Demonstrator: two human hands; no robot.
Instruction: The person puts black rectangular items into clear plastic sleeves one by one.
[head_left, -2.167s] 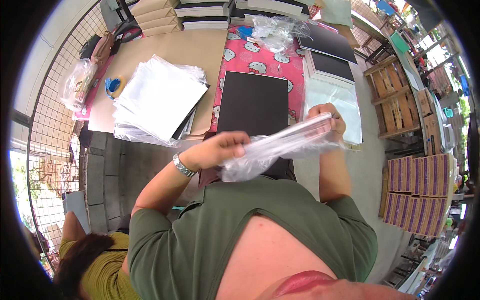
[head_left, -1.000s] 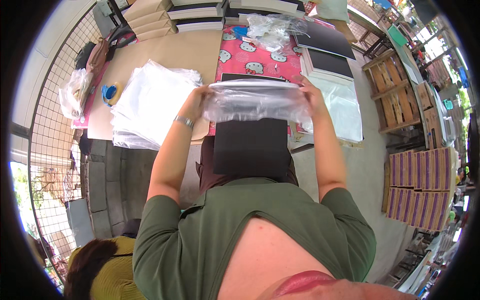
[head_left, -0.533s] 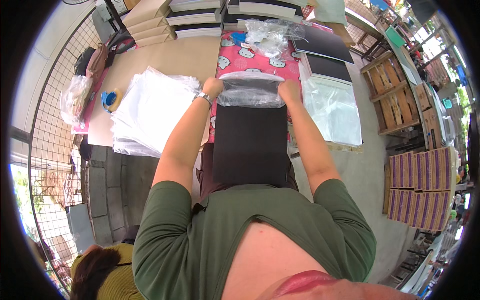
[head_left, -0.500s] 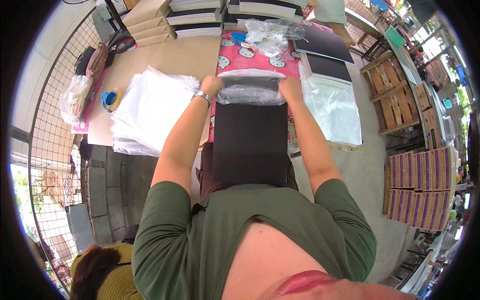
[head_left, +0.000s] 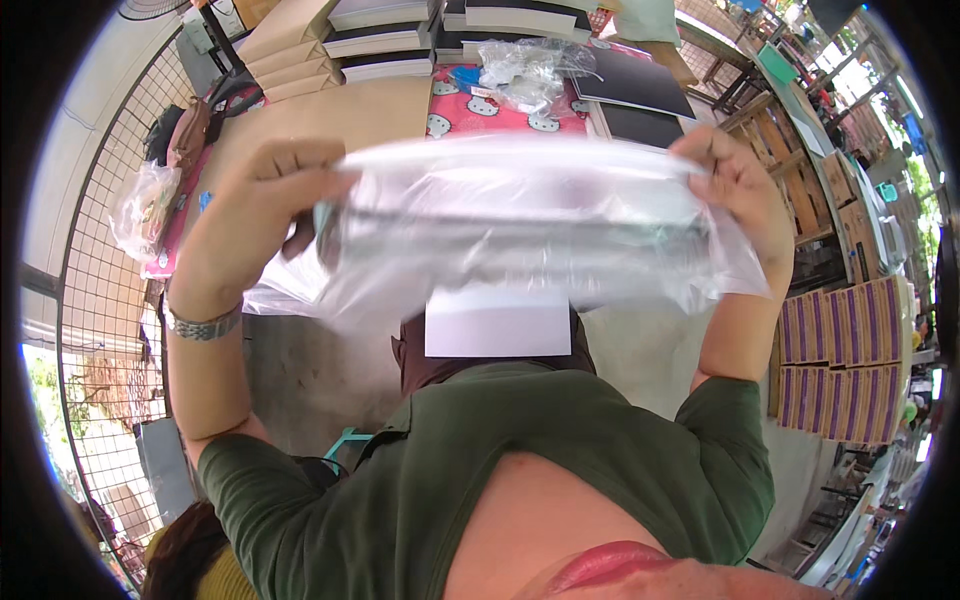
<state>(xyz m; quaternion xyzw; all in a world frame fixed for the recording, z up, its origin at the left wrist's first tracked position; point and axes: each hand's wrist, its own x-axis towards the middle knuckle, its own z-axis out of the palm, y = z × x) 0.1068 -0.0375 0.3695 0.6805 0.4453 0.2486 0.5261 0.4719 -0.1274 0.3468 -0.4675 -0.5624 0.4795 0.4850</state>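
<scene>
A clear plastic bag [head_left: 540, 180] is stretched wide between my two hands, raised close in front of me and blurred by motion. My left hand [head_left: 285, 185] has its fingers closed on one end of the bag. At the other end, my right hand [head_left: 735, 190] pinches the plastic between thumb and fingers. A dark band shows through the film, but I cannot tell what it belongs to. Below the bag, a plain white rectangular surface [head_left: 497, 325] shows over my lap; its upper part is hidden behind the bag.
Stacks of thick black-covered books [head_left: 380, 40] stand at the table's far side, beside folded brown paper [head_left: 285, 50]. Crumpled clear plastic [head_left: 525, 75] lies on the pink patterned cloth [head_left: 450, 105]. Black-covered books [head_left: 635, 85] lie to the right. Stacked boxes [head_left: 840, 330] stand farther right.
Both hands have come up closer and spread apart, lifting the bag with them. The black cover below it is out of sight, and a white surface shows there instead.
</scene>
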